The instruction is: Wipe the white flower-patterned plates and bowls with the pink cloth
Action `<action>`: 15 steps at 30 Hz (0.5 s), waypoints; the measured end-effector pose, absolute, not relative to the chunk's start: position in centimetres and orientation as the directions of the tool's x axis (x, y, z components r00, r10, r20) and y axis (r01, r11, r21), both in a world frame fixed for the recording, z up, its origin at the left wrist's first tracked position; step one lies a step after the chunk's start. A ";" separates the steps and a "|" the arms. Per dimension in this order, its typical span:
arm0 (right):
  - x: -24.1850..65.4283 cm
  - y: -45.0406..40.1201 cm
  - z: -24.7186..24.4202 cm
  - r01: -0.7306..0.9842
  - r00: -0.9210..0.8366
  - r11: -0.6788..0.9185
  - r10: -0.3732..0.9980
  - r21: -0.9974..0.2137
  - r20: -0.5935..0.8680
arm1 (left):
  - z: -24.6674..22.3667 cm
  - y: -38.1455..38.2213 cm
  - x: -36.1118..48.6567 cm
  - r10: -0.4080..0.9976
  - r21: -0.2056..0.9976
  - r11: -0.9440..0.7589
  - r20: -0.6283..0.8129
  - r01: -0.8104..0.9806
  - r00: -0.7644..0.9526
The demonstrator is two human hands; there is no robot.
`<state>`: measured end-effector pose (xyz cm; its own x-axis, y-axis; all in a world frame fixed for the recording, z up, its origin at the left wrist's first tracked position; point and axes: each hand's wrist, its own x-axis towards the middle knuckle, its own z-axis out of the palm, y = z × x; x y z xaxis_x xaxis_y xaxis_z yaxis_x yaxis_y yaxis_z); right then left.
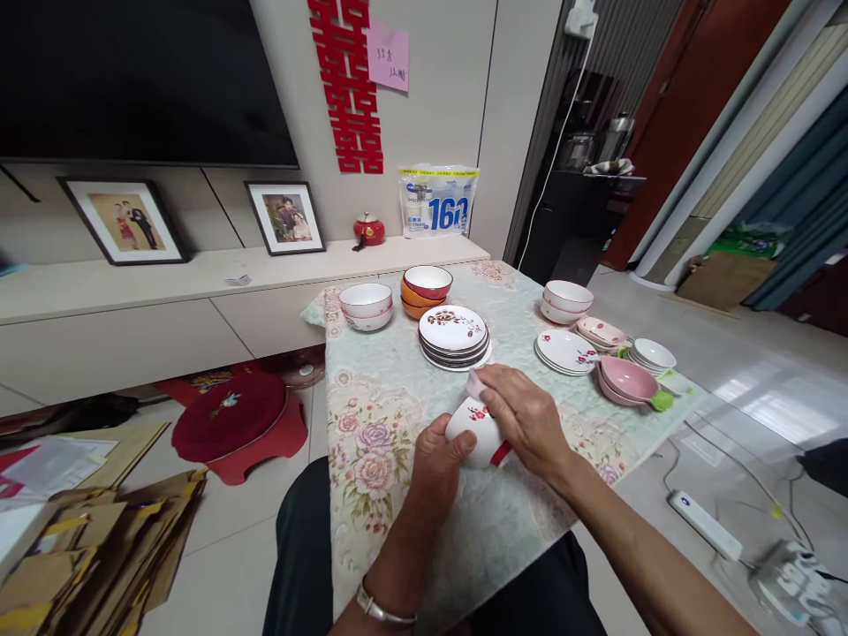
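A white bowl with red blossoms is held tilted on its side over the near part of the table, its red rim turned down to the right. My left hand grips it from the left, thumb across the outside. Over the bowl's upper right side lies my right hand, its fingers closed round a pale pink cloth that pokes out at the top. Part of the cloth is hidden under the fingers. Just beyond the hands stands a stack of white plates with brown flowers.
White bowls and a red-and-orange bowl stack stand at the back left. On the right are blossom plates, white bowls, pink bowls and small white bowls. A red stool stands left of the table.
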<state>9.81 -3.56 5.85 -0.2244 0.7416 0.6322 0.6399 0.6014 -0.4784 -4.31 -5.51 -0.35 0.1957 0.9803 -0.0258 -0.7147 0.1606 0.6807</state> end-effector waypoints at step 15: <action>11.7 0.0 3.9 0.311 -0.071 0.256 0.967 -0.915 0.247 | -0.6 -5.5 -4.2 0.983 0.710 0.176 -0.089 -0.682 0.162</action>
